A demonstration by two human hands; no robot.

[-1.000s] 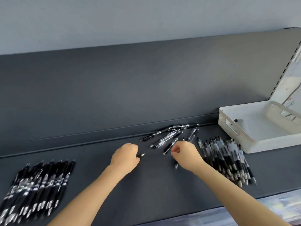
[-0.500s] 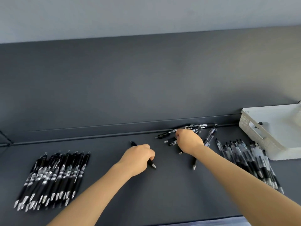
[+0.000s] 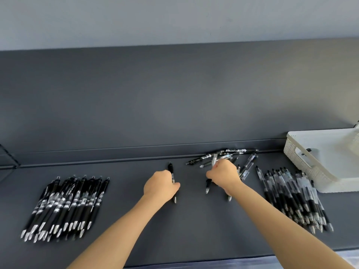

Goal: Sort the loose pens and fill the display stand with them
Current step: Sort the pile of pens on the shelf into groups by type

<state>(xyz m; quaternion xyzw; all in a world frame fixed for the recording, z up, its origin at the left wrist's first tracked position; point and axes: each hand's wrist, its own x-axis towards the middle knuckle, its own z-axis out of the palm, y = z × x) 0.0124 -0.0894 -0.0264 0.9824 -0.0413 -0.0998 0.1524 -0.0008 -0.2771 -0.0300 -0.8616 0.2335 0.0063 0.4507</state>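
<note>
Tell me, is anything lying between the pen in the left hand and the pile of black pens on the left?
Nothing visible. Only bare shelf lies between the left hand, which grips a black pen, and the left pile.

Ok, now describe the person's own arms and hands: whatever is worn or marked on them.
Both are a person's bare arms. The left forearm and right forearm show no sleeves as far as the frame reaches. The left hand and right hand wear no gloves. No watch, bracelet or ring is visible, and there are no cables or printed markings.
</note>
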